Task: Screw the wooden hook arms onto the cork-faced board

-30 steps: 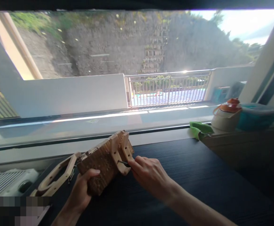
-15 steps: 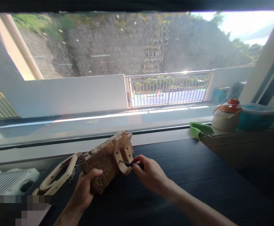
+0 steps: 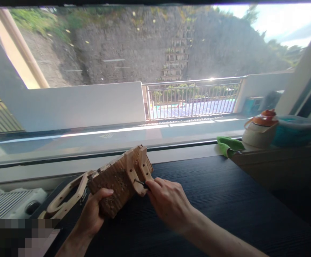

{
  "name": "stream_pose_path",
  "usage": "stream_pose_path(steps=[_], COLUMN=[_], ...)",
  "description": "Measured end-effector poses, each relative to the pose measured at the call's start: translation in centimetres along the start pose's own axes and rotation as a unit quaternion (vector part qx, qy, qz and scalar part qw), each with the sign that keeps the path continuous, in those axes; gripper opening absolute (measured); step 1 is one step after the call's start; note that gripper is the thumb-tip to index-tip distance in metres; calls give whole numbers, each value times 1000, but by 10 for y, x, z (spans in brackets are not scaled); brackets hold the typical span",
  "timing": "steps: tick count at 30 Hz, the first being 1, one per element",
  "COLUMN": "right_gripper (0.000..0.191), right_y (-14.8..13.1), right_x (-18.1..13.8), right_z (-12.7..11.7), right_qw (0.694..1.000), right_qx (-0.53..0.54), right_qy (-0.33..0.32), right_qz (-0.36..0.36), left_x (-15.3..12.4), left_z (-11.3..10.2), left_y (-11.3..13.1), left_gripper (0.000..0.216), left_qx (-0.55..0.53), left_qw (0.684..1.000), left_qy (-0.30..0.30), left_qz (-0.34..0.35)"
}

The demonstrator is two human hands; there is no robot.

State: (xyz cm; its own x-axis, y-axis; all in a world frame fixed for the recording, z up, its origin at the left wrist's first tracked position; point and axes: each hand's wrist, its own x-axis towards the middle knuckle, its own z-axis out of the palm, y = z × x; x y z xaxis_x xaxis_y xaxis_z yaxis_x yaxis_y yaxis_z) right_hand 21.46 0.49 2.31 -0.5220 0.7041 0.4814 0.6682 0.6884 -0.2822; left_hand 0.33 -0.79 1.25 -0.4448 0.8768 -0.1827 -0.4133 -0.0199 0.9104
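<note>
A wooden block (image 3: 115, 182) full of small holes, with pale wooden pieces (image 3: 138, 167) fixed to its right end, stands tilted on the dark table (image 3: 225, 200). My left hand (image 3: 92, 214) is closed round the block's near lower corner, thumb on its face. My right hand (image 3: 167, 203) is closed on a small dark screwdriver (image 3: 141, 184), whose tip meets the pale piece at the block's right end. Most of the tool's handle is hidden in my fingers.
A loose pale wooden frame piece (image 3: 64, 200) with a few screws lies left of the block. A white appliance (image 3: 11, 203) sits at far left. On a ledge at right are a green cloth (image 3: 229, 145), an orange-lidded jug (image 3: 258, 130) and a teal tub (image 3: 297, 130). A window runs behind.
My right hand has closed in over the screwdriver handle, which showed more half a second ago, and the view has tipped slightly. The block stays in my left hand.
</note>
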Motion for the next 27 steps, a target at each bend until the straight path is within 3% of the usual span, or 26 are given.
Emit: stream_pose_path(steps=[5,7,10,13,16,19,22,27], right_gripper=[26,29,23,29,16,16,16,22], right_y=[-3,-3,-2,0,2,3,1,2], right_x=[3,4,4,3,2,1,2,5], right_z=[-3,-7,-13,-14,-11,-7,-4,-5], right_qw=[980,975,984,996,999,999,999,967], right_qx=[122,124,93,39,-26,-35,45,194], right_qy=[-47,-64,-54,-26,-17,-11,-9,-19], right_qz=[153,174,143,74,-6,-36,7,167], left_x=[-3,-3,-1,-1,-1,-3,-4,-4], left_z=[4,5,6,5,5,4,3,3], left_y=[3,2,0,-2,-2,0,4,3], left_gripper=[53,53,53,53,54,54,56,59], left_qx=[3,3,3,4,6,8,4,18], left_qw=[1000,1000,1000,1000,1000,1000,1000,1000], left_qy=[-14,-12,-6,-3,-3,-6,-8,-22], left_qz=[8,5,-4,-10,-10,-8,12,7])
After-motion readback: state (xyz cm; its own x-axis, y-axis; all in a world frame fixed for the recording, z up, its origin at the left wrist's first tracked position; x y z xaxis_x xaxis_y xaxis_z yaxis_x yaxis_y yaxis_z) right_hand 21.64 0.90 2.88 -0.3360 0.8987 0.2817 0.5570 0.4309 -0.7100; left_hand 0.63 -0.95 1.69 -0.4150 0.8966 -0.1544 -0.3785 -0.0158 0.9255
